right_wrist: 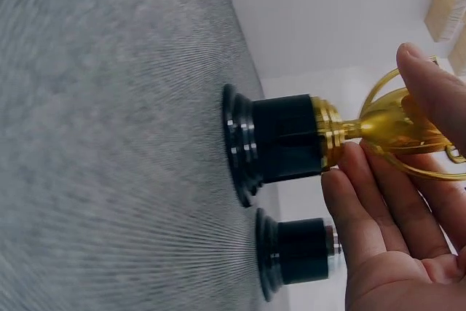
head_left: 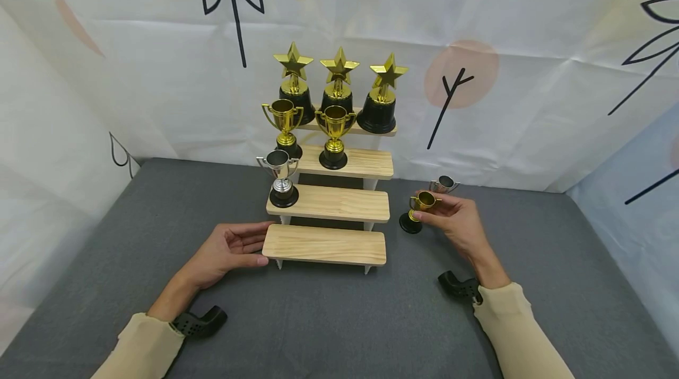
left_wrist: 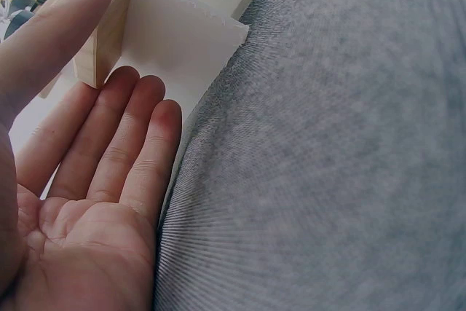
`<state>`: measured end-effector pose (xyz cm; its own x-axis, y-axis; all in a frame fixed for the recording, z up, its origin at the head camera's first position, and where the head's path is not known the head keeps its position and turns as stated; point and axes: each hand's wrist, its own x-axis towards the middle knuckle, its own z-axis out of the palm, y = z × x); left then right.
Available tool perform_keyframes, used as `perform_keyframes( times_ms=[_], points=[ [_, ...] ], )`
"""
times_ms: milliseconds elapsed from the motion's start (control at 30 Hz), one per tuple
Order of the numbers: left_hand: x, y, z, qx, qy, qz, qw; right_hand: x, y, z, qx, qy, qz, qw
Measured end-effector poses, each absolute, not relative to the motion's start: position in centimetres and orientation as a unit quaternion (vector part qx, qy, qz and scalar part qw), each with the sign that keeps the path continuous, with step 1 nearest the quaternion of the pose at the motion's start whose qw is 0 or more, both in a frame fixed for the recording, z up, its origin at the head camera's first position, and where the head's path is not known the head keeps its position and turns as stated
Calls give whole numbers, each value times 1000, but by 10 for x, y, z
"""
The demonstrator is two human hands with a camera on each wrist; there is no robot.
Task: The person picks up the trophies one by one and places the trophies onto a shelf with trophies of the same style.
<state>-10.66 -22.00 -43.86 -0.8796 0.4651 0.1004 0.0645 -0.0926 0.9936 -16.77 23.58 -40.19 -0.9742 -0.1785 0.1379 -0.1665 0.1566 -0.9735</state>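
My right hand [head_left: 460,223] pinches a small gold cup trophy [right_wrist: 389,125] by its bowl, right of the wooden display stand [head_left: 326,244]. The trophy's black base is at the grey tabletop; I cannot tell if it touches. Just behind that hand stands a silver-coloured cup trophy [head_left: 444,183], partly hidden. My left hand [head_left: 217,254] is at the left end of the lowest step, its fingers extended against the stand's white side support [left_wrist: 178,41]. On the stand, a silver cup trophy [head_left: 283,181] occupies the left of the second step from the bottom.
Two gold cup trophies, left [head_left: 284,125] and middle [head_left: 334,131], stand on the third step. Three gold star trophies [head_left: 336,81] line the top step. A patterned white cloth [head_left: 371,7] hangs behind the grey table [head_left: 329,320].
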Motion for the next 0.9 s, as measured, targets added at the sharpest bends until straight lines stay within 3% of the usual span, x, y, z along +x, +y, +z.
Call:
perform_keyframes(
  times_ms=[900],
  points=[
    [-107, -220, -439, 196, 667, 705, 138, -172, 233, -423, -98, 776, -622, 43]
  ],
)
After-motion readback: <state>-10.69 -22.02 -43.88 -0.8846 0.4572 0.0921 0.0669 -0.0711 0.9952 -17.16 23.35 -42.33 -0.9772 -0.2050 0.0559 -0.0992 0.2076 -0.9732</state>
